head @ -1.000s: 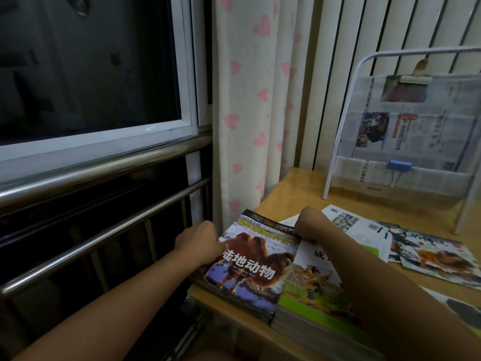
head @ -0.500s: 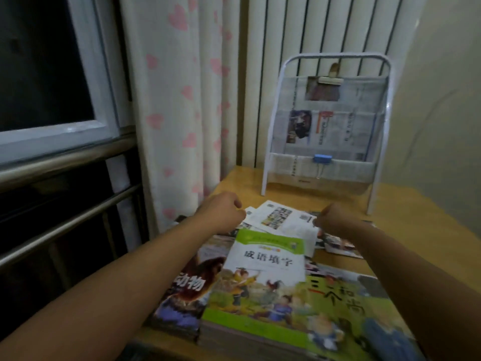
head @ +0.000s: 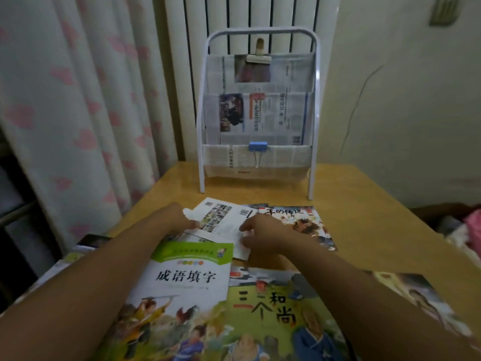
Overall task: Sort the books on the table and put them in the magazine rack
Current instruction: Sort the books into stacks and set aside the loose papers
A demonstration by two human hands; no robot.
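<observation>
1. We are pinching the thin white booklet [head: 226, 222] with both hands, left hand [head: 177, 217] and right hand [head: 260, 233], on the yellow wooden surface [head: 364, 217] near the white metal magazine rack [head: 257, 105];
2. It is risking buckling or dragging the colourful picture book [head: 299, 225] alongside.

I see a home, likely a bedroom: left of the magazine rack [head: 259, 110] hangs a heart-print curtain [head: 78, 100], a radiator [head: 250, 16] stands behind it, and children's picture books [head: 283, 316] cover the bench [head: 364, 217] before it.

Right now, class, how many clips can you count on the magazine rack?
2. A pale clip sits at the top of the rack, and a blue clip holds the lowest pocket's edge. Others may be hidden behind the newspaper.
</observation>
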